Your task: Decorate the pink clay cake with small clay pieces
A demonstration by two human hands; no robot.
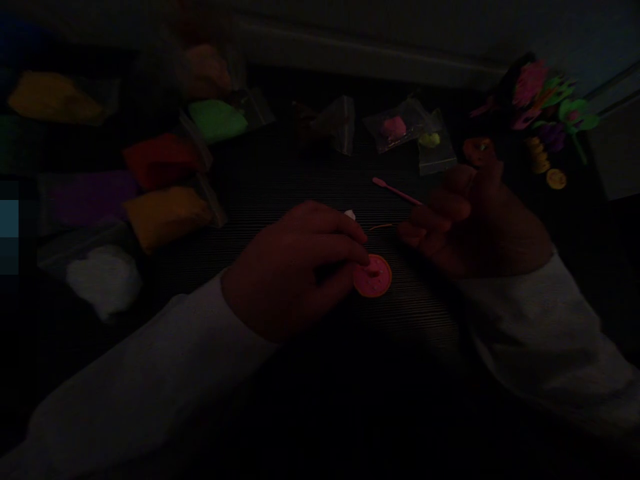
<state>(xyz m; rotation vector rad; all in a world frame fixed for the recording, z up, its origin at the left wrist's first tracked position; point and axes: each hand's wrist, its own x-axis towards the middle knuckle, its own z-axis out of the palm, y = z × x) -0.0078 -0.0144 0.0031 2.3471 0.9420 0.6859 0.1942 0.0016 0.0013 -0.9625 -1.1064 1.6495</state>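
In the dim light, my left hand (300, 267) rests on the dark table. Its thumb and fingertips close on the left edge of a round pink clay disc (379, 279) with an orange rim and small specks. Raised to the right of the disc is my right hand (465, 220), its fingers curled and the thumb near the index finger. Whatever they may pinch is too dark to make out. A small white lump (350, 215) and a thin orange clay strand (381, 227) lie just beyond the disc. A pink modelling tool (397, 192) lies partly behind my right hand.
Bags of white (105, 277), orange (167, 215), purple (95, 198), red (163, 160) and green clay (217, 121) crowd the left. Small bags with pink (394, 127) and yellow clay (429, 139) lie at the back. Colourful clay flowers (573, 115) stand at far right.
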